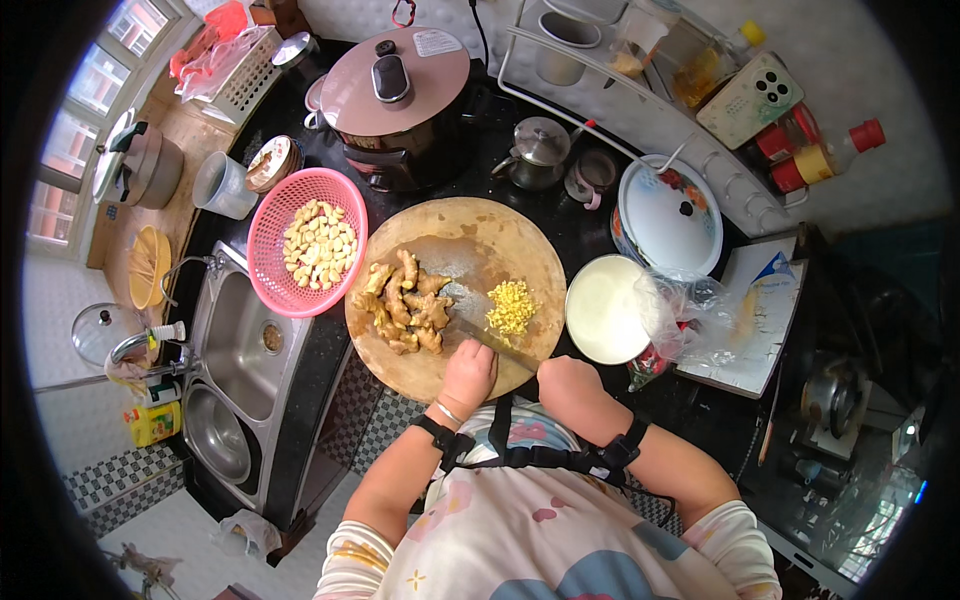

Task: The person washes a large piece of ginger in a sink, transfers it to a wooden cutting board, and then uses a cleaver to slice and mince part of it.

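On the round wooden chopping board [480, 225], my right hand [574, 386] is closed around the handle of a kitchen knife [506, 350]. Its blade slants up and left across the board. My left hand [470, 371] sits against the near side of the blade with fingers curled; whatever may be under them is hidden. Left of the blade lies a pile of whole ginger root [405, 304]. Finely chopped yellow bits, seemingly ginger [512, 307], form a small heap beyond the blade. A pink plastic colander [259, 255] holding peeled garlic cloves [319, 244] stands at the board's left.
A cream-coloured bowl [604, 307] and a clear plastic bag [694, 315] sit close on the right. Behind the board stand a large lidded cooker [397, 82], a small metal pot [540, 150] and a lidded enamel pot [671, 217]. The double sink [240, 360] is left.
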Tool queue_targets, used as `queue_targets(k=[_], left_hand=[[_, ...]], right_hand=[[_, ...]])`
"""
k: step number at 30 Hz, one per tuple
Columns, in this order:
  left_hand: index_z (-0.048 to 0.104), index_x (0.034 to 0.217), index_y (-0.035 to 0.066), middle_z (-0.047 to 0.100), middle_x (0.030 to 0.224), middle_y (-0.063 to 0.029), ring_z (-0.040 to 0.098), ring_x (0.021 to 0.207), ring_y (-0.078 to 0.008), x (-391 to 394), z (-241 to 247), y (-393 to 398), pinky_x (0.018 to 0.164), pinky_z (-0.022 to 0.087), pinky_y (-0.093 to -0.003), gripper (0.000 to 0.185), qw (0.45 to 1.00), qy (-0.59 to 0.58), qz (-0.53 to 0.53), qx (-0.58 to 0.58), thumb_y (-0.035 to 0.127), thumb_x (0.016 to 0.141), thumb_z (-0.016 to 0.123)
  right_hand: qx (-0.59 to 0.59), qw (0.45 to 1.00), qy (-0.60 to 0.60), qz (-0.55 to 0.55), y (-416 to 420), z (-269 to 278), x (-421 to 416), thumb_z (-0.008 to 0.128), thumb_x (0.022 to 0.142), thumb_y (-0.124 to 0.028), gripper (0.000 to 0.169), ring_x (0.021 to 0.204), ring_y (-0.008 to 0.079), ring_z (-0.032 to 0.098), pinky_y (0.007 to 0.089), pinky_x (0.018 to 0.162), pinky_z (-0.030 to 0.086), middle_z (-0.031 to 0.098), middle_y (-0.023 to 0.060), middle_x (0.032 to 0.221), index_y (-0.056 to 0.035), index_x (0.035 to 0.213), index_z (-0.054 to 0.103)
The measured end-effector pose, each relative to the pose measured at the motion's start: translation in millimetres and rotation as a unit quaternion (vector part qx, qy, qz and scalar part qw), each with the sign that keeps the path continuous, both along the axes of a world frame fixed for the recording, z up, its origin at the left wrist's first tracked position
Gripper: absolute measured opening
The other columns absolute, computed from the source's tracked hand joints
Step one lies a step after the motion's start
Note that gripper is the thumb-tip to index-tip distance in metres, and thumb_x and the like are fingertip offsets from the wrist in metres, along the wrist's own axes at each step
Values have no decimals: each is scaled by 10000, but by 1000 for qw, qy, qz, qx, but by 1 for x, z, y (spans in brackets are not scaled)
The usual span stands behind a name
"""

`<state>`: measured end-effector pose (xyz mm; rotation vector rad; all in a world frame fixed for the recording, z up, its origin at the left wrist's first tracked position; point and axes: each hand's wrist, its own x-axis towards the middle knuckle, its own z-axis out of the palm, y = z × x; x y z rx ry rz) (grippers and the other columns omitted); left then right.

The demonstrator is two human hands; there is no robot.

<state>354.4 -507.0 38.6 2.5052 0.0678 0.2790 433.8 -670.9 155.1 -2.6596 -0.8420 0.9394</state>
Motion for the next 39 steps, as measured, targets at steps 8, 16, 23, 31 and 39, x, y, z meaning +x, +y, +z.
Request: queue_targets(k=[8,16,23,31,39], left_hand=[[599,840,36,578,840,-136,569,765,-326,-1,-7,1,662,496,-392,128,1000,-11,-19,9,32,722,650],[566,775,47,537,769,-112,552,774,-295,-2,4,1,658,496,-374,76,999,-33,-19,31,60,740,632],[605,897,41,585,875,-133,571,804,-330,-7,-12,3,692,502,-399,187,999,3,-28,24,33,714,638],[556,737,63,525,734,-106,556,736,-295,-1,5,5,622,491,-381,74,999,-31,-10,38,69,747,629],[563,785,52,549,758,-119,566,752,-309,-3,1,4,647,492,-387,78,999,-24,-18,33,64,750,631]], right_hand=[[13,1000,-14,-14,4,-22,-3,599,705,-60,85,643,356,655,432,564,532,632,204,657,-7,678,661],[-5,1000,12,20,2,6,1,597,728,-63,96,668,350,673,427,583,546,652,193,680,-16,731,681],[3,1000,-12,-4,5,-20,-7,596,723,-67,96,656,348,664,427,577,540,642,198,672,-9,695,667],[4,1000,1,8,1,3,-1,593,709,-57,93,652,353,660,429,573,537,636,204,665,-6,670,660],[-11,1000,15,-5,2,-15,-4,609,721,-71,86,690,352,672,427,609,547,656,192,702,-17,720,676]])
